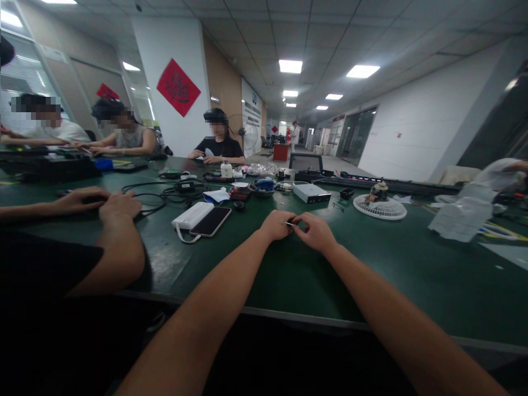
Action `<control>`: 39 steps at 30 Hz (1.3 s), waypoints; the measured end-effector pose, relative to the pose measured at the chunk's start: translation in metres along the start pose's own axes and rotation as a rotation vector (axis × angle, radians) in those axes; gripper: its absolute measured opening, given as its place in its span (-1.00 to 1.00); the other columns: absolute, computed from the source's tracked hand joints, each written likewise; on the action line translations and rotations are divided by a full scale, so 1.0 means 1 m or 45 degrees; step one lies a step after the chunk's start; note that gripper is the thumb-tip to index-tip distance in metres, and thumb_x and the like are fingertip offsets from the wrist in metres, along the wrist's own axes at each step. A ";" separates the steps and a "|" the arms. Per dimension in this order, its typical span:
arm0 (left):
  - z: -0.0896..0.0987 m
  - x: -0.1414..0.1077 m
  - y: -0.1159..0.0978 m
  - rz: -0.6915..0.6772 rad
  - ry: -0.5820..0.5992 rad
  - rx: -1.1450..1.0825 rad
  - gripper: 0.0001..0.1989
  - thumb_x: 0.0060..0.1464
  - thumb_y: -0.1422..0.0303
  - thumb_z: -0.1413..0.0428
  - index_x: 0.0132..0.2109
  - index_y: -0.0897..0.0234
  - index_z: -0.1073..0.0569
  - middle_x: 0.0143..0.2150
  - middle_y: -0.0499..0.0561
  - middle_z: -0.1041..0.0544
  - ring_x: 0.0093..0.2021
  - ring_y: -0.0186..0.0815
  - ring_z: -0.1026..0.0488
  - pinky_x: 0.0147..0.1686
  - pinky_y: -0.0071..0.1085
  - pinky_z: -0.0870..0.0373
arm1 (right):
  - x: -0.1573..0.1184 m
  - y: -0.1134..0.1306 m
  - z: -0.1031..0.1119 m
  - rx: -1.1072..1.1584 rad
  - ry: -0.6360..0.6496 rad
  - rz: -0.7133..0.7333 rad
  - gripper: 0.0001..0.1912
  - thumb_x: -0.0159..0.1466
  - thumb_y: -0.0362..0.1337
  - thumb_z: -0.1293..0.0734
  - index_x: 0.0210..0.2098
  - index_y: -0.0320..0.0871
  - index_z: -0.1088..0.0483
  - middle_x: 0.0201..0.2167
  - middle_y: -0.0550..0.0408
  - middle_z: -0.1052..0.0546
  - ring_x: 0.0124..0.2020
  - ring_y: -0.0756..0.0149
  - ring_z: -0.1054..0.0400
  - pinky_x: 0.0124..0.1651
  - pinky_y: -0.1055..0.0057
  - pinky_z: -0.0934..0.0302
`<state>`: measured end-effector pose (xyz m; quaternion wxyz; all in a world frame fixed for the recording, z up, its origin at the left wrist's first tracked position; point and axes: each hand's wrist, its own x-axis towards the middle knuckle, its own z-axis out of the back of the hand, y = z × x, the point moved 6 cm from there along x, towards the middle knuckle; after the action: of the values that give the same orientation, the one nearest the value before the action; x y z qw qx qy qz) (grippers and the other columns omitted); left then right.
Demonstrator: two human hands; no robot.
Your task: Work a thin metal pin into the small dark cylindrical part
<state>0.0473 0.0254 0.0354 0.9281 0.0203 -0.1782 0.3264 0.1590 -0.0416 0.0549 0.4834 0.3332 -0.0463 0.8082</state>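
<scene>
A small metal pin [292, 224], mostly hidden, sits between the closed fingers of the left hand [276, 226] and right hand [314, 232]. The green workbench [297, 286] runs below them to its near edge.

Fingers [303, 223] hide most of the tiny metal piece [292, 224], too small to identify.

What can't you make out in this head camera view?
Head view:
- Small metal piece between the left hand and right hand: too small, partly hidden by them.
- Blue item in the metal bowl: too small to identify.
- Dark object: co-worker's hand covers it.
- Person at right: cut off by the frame edge.
</scene>
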 end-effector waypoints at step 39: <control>-0.002 0.002 0.004 -0.007 -0.061 0.089 -0.68 0.30 0.23 -0.13 0.09 0.32 -0.44 0.05 0.12 -0.50 -0.02 -0.17 -0.50 -0.02 -0.10 -0.50 | 0.004 -0.020 -0.006 0.082 -0.109 -0.005 -0.79 0.31 -0.41 -0.35 -0.11 -0.09 -0.56 -0.13 0.05 -0.60 -0.18 0.25 -0.47 -0.14 0.40 -0.31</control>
<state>0.0470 0.0305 0.0336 0.9230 0.0611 -0.1889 0.3295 0.1705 -0.0258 0.0474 0.4716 0.3831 -0.0402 0.7932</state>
